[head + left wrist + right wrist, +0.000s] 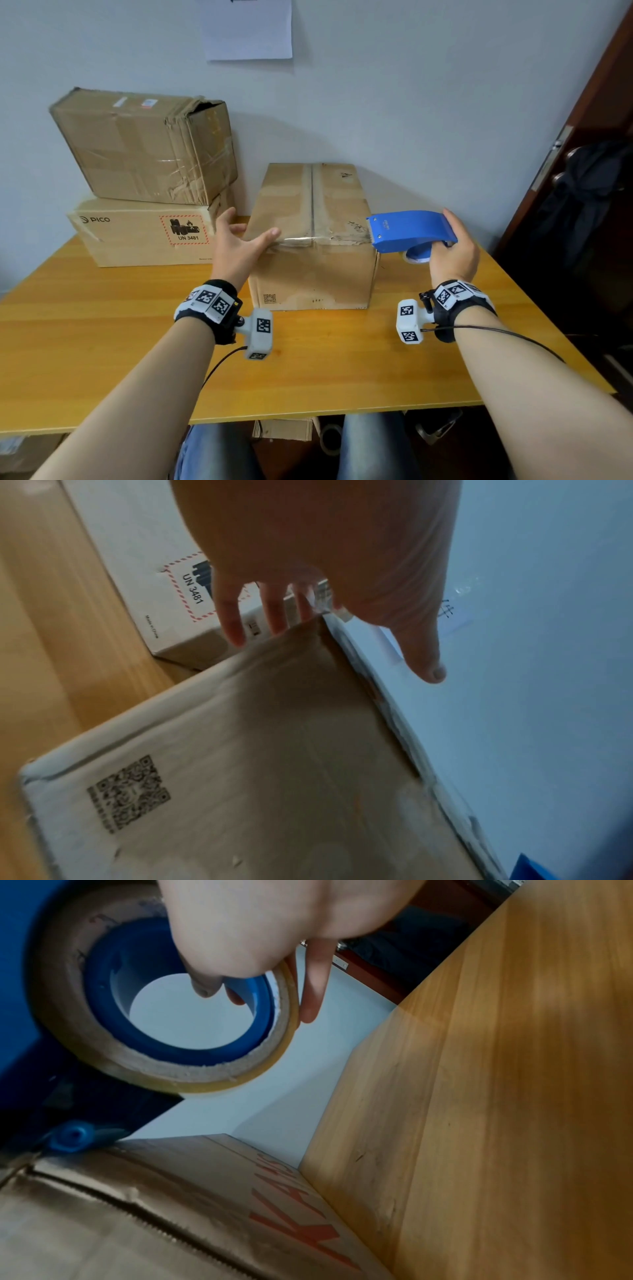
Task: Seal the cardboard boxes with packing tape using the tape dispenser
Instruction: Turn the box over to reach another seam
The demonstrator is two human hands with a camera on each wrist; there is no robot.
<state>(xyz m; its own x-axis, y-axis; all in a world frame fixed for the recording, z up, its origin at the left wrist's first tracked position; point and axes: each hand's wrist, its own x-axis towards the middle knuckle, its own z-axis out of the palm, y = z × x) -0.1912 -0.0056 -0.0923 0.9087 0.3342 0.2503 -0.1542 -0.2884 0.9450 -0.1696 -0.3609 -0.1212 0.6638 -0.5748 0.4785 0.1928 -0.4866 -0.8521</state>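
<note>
— We see soft, even room light in the head view; the orange wooden tabletop [102,342] shows pale glare, and straight lines bow towards the edges

— Both our wrist views look dimmer, smeared with blur, close skin out of focus

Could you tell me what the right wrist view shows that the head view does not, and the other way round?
Only the right wrist view shows the tape roll edge-on around its blue hub, and red lettering on the box's side. Only the head view shows the left hand with its thumb on the box's near top edge, and two stacked boxes by the wall. Both show the right hand, its grip on the blue tape dispenser, the central box and the wooden table.
</note>
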